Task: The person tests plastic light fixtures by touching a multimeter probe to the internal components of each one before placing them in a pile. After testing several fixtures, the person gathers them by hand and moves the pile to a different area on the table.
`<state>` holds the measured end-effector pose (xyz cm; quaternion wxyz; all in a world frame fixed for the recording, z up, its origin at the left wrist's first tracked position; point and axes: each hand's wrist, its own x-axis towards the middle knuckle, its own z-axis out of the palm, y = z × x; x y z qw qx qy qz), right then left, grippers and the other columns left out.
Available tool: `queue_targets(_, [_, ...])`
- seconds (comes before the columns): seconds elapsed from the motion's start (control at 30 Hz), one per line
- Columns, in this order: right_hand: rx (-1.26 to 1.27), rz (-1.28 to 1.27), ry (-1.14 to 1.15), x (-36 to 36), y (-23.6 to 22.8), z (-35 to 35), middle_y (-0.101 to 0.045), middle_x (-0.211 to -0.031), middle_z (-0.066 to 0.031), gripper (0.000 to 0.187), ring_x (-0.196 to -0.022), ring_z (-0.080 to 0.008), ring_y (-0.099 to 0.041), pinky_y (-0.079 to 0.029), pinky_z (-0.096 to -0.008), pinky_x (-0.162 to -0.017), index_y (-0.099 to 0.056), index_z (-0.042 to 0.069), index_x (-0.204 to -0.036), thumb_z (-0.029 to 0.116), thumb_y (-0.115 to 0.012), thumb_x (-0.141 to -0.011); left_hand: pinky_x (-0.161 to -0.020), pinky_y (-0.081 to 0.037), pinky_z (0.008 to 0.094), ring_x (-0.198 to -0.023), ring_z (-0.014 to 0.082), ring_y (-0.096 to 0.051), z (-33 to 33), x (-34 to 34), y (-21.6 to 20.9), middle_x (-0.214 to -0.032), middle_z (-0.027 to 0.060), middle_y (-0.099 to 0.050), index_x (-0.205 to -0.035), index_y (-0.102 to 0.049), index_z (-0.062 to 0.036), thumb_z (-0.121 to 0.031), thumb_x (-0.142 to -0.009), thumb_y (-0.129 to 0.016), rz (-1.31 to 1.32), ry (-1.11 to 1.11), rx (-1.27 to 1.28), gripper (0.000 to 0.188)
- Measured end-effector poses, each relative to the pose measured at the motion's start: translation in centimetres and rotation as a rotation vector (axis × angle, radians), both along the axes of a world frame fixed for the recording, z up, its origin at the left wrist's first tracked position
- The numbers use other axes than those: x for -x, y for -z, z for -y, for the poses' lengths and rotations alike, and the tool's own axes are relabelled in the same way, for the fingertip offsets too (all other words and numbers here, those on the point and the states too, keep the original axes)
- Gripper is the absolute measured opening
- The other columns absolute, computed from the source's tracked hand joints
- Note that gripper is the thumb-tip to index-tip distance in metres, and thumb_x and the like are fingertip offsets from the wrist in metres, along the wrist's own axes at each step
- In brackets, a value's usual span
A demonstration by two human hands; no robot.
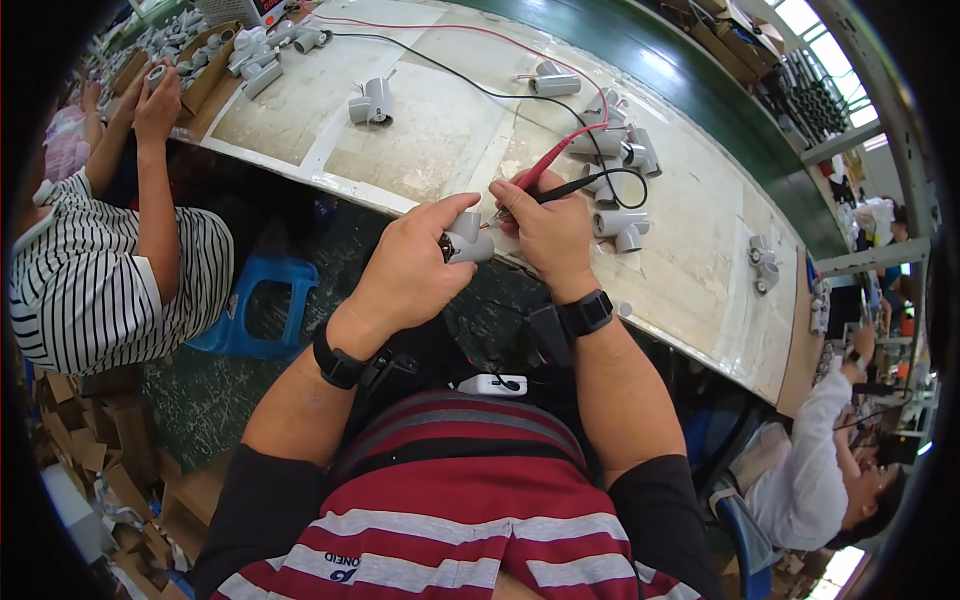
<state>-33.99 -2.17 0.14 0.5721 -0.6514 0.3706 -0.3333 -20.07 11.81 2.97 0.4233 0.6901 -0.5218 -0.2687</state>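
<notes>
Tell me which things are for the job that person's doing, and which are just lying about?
For the job:
- grey part in the left hand
- red probe and black probe in the right hand
- probably similar grey parts on the table

Just about, seemingly:
- cardboard
- blue stool

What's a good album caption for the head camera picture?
Left hand holds a grey housing while the right hand grips a red probe and black probe.
</notes>
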Motion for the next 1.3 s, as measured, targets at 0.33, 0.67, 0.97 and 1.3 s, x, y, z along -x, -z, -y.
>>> queue_targets(0.33, [0.100,-0.034,0.033,-0.4,1.3,-0.3,-0.068,-0.071,-0.0013,0.020,-0.060,-0.0075,-0.061,-0.047,-0.0234,-0.054,-0.072,0.001,-0.091,0.019,-0.081,-0.091,-0.094,-0.053,0.0348,-0.104,0.0276,-0.069,0.3,0.2,-0.3,-0.119,0.0192,-0.070,-0.140,-0.060,-0.0040,-0.007,-0.075,-0.076,-0.055,0.012,0.014,0.068])
queue_targets(0.67, [0.316,-0.097,0.061,-0.8,2.5,0.0,-0.069,-0.070,-0.0026,0.020,-0.059,-0.0091,-0.061,-0.047,-0.0259,-0.055,-0.071,0.001,-0.091,0.020,-0.079,-0.092,-0.091,-0.054,0.0404,-0.102,0.0392,-0.068,1.0,0.3,0.4,-0.113,0.0237,-0.068,-0.136,-0.061,-0.0046,-0.009,-0.075,-0.071,-0.108,0.018,0.111,0.062])
queue_targets(0.97, [0.293,-0.073,0.057,-1.9,1.7,-0.2,-0.068,-0.069,-0.0035,0.019,-0.060,-0.0101,-0.062,-0.047,-0.0270,-0.056,-0.070,0.002,-0.090,0.019,-0.078,-0.092,-0.088,-0.055,0.0411,-0.099,0.0401,-0.068,1.2,-0.5,-0.1,-0.113,0.0235,-0.068,-0.135,-0.062,-0.0049,-0.009,-0.075,-0.071,-0.152,0.026,0.104,0.061])
queue_targets(1.3, [0.205,-0.038,0.094,-2.2,2.4,0.1,-0.067,-0.069,-0.0081,0.022,-0.061,-0.0160,-0.060,-0.048,-0.0325,-0.058,-0.067,0.001,-0.087,0.020,-0.079,-0.089,-0.093,-0.054,0.0360,-0.104,0.0329,-0.070,1.9,-1.6,1.4,-0.119,0.0212,-0.069,-0.144,-0.054,-0.0027,-0.011,-0.076,-0.082,0.006,0.016,0.148,0.073])
